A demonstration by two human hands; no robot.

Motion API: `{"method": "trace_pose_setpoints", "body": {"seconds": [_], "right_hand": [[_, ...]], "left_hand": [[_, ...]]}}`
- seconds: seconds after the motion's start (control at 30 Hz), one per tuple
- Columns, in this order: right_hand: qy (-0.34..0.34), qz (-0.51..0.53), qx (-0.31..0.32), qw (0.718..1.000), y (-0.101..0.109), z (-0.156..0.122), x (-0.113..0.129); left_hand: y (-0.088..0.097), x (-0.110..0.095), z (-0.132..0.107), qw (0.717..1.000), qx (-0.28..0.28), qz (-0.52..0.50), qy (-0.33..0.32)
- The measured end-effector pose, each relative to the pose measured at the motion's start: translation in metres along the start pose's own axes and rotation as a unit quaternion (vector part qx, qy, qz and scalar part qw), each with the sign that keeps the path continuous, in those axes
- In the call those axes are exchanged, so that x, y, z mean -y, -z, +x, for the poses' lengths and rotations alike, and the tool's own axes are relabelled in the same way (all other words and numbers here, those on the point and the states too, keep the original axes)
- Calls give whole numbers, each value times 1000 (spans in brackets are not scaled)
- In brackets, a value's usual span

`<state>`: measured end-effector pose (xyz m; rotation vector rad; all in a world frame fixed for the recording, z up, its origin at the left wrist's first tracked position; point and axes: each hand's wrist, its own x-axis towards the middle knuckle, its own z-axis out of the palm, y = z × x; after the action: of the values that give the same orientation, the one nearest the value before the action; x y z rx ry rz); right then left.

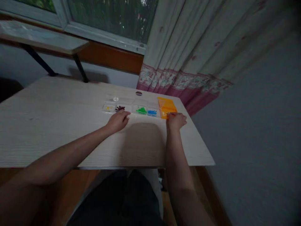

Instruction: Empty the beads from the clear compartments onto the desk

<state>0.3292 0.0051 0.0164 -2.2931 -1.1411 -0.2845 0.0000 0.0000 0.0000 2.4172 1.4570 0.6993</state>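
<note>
A row of small clear plastic boxes with raised lids lies across the table. From the left, they hold a few yellow pieces (109, 108), dark brown pieces (120, 108), green pieces (141, 110) and blue pieces (152, 113). An orange box (166, 106) with its lid up ends the row on the right. My left hand (118, 121) is at the front edge of the brown pieces' box, fingers curled together; whatever they grip is too small to make out. At the orange box's front right corner, my right hand (177, 120) has its fingers bent and pinched, their contents hidden.
The pale wooden table (58, 125) has a raised shelf (44, 36) on dark legs at the back left. A dark round spot (139, 93) lies behind the boxes. A curtain (178, 75) and a wall border the right side.
</note>
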Motion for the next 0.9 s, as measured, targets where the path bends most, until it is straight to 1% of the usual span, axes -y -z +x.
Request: {"method": "trace_pose_setpoints", "body": {"seconds": [0.17, 0.23, 0.3, 0.4, 0.47, 0.57, 0.7, 0.8, 0.9], "right_hand": [[17, -5, 42, 999, 3, -2, -1], [27, 6, 40, 999, 5, -2, 1], [44, 30, 20, 998, 7, -4, 6], [89, 76, -9, 993, 10, -10, 18], [130, 97, -10, 987, 10, -18, 29], [199, 118, 10, 973, 10, -32, 45], [286, 154, 37, 945, 7, -51, 61], [324, 175, 52, 928, 3, -61, 70], [339, 179, 64, 921, -1, -67, 76]], "left_hand": [[1, -4, 0, 1000, -3, 12, 5], [2, -6, -1, 1000, -5, 21, 3], [2, -8, -1, 999, -3, 33, -2], [3, -11, -2, 998, 6, 59, -16], [3, -13, -1, 997, 16, 79, -23], [4, -14, -1, 995, 24, 92, -27], [5, -14, -1, 997, 13, 75, -27], [4, -13, -1, 995, 14, 88, -35], [2, -12, 0, 990, 28, 123, -58]]}}
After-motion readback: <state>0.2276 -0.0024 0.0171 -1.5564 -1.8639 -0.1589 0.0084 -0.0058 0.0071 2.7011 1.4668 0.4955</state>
